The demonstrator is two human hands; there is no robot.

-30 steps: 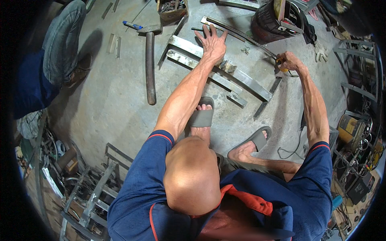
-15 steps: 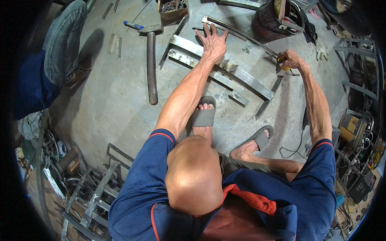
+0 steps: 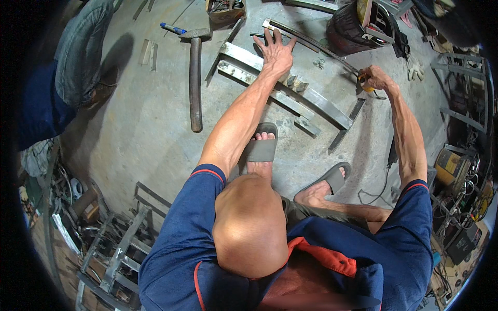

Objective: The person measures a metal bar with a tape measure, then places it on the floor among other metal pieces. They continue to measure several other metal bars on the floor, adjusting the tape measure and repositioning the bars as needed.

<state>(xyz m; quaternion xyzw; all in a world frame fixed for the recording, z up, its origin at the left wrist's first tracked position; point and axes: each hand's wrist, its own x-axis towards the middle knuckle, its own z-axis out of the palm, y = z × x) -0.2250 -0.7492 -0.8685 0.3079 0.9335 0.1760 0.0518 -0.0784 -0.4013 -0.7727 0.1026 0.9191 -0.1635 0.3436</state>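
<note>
My left hand point(image 3: 277, 54) reaches forward with its fingers spread. It lies over a silver steel frame point(image 3: 322, 105), its fingertips by a dark thin rod point(image 3: 257, 35). I cannot tell how firmly it presses on anything. In my right hand point(image 3: 378, 79), closed fingers wrap a yellow and black tape measure point(image 3: 366, 86). Its drawn-out blade point(image 3: 327, 51) runs slantwise up to the left, beside a metal strip near my left fingertips. On the frame, close to my left wrist, sit small rough metal pieces point(image 3: 295, 84). A loose square tube point(image 3: 244, 79) lies alongside the frame's main bar.
A long-handled hammer point(image 3: 195, 85) lies left of the frame, a blue marker point(image 3: 173, 28) at its head. Ahead stand a box of metal bits point(image 3: 225, 11) and a black bucket point(image 3: 346, 33). Another person's leg point(image 3: 83, 52) is at far left. Metal racks point(image 3: 122, 254) stand lower left.
</note>
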